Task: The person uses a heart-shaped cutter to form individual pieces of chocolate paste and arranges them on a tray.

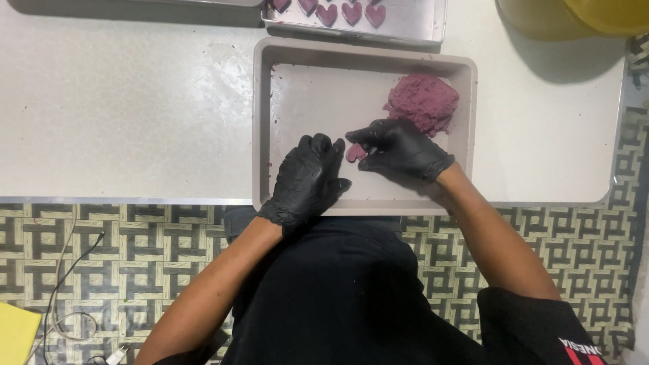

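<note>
Both of my hands wear black gloves and work inside a shallow beige tray (297, 94) on a white table. Between the fingertips of the two hands lies a small purple heart-shaped piece (354, 153). My right hand (400, 149) pinches its upper right side. Curled against the heart's left side is my left hand (309, 177). A lump of purple dough (422, 103) sits in the tray's far right corner, just beyond my right hand.
A metal tray (412, 23) with several purple hearts (351, 12) stands beyond the beige tray. A yellow container (574, 17) is at the far right. The white table (122, 101) ends above a patterned floor (122, 250) with cables (64, 284).
</note>
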